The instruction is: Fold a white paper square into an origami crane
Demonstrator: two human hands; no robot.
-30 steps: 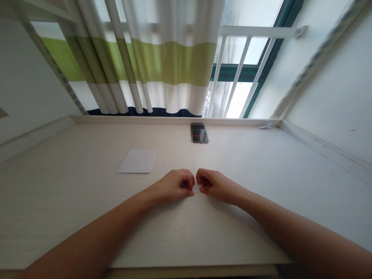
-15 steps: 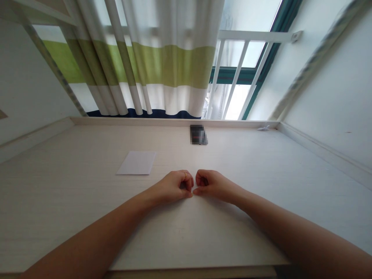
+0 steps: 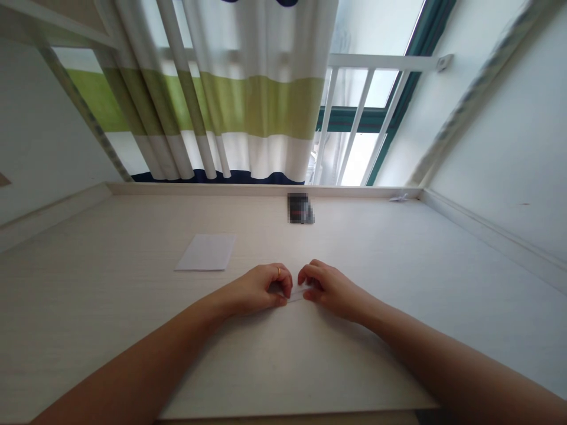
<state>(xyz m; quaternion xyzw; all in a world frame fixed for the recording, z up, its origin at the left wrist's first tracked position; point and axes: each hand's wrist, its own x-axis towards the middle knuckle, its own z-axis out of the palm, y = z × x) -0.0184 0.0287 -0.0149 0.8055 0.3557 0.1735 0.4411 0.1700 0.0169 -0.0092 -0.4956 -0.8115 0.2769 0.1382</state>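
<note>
My left hand and my right hand rest knuckle to knuckle on the pale wooden desk, near its middle. Both are curled, fingers pinched together. Between the fingertips runs a small white strip of paper, each hand pinching one end. A gold ring shows on a finger of my left hand. Most of the strip is hidden under the fingers.
A white sheet of paper lies flat to the left, beyond my left hand. A small dark object stands at the desk's back edge by the striped curtain and window. Raised rims border the desk at left, back and right.
The hands have drawn slightly apart and the white strip shows between them again; half a second ago the fingertips were pressed together. The view has tilted a little.
</note>
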